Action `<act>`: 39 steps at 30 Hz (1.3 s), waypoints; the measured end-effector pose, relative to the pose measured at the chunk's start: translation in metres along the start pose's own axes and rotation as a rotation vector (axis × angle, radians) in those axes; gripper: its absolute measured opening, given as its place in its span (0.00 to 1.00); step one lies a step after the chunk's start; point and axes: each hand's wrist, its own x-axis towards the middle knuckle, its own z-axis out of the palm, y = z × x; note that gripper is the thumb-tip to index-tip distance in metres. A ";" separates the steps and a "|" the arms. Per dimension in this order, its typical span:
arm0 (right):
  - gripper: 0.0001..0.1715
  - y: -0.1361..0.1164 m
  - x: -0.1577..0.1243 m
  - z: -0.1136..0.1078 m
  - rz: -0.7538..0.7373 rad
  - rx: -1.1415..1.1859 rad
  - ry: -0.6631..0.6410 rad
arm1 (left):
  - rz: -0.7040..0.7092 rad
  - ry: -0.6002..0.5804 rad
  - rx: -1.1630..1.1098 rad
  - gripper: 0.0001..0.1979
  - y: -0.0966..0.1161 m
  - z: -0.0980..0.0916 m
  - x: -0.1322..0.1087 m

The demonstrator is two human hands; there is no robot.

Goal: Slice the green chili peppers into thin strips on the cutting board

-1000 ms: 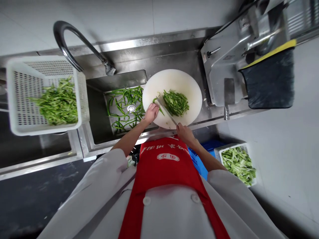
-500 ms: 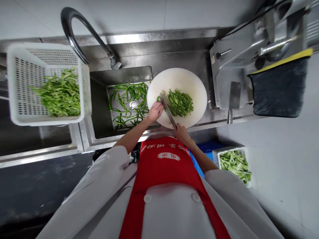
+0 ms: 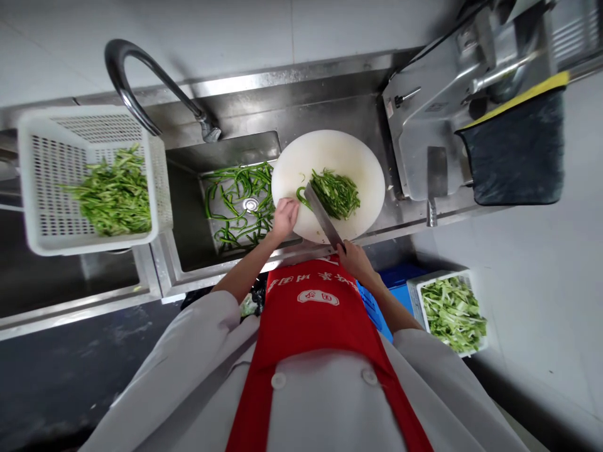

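A shiny steel sink (image 3: 186,238) holds long, slender green peppers (image 3: 254,172), bent and scattered about its round drain. On the left, a white plastic basket (image 3: 160,182), its walls pierced with holes, contains shredded greens (image 3: 115,201). A smooth, rounded white board (image 3: 348,150) overlaps the basin's right side; lower right, a white crate (image 3: 418,307) carries paler cut greens (image 3: 455,314). A flat steel knife (image 3: 325,216) slants along a heap of thin strips (image 3: 336,194). The right hand (image 3: 355,258) grips its handle; the left hand (image 3: 284,218), fingers bent, is beside one curled pepper (image 3: 302,198), whether pinching it I cannot tell.
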 end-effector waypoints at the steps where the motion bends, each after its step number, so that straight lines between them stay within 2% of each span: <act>1: 0.19 -0.004 -0.002 0.000 0.010 -0.010 -0.010 | -0.015 0.026 0.001 0.11 -0.004 -0.005 0.003; 5: 0.22 -0.013 -0.004 -0.003 0.072 -0.068 -0.035 | -0.028 0.030 0.002 0.10 -0.017 -0.013 0.016; 11: 0.22 -0.024 -0.003 -0.004 0.048 -0.113 -0.070 | 0.144 -0.209 0.046 0.12 -0.021 0.010 0.022; 14: 0.22 -0.025 -0.009 -0.004 0.056 -0.136 -0.070 | 0.165 -0.259 0.052 0.13 -0.024 0.016 0.020; 18: 0.23 -0.028 -0.007 -0.003 0.067 -0.147 -0.084 | 0.133 -0.269 0.000 0.14 -0.027 0.017 0.019; 24: 0.22 -0.026 0.017 0.000 0.020 -0.063 -0.086 | 0.095 -0.256 -0.026 0.15 -0.025 0.016 0.020; 28: 0.22 -0.022 0.016 0.001 0.005 -0.071 -0.047 | 0.100 -0.263 -0.027 0.16 -0.026 0.016 0.021; 32: 0.22 -0.027 0.020 0.002 0.027 -0.066 -0.066 | 0.098 -0.264 -0.016 0.17 -0.027 0.017 0.021; 39: 0.20 -0.016 0.018 -0.010 0.008 -0.068 -0.032 | 0.096 -0.224 -0.048 0.14 -0.028 0.018 0.019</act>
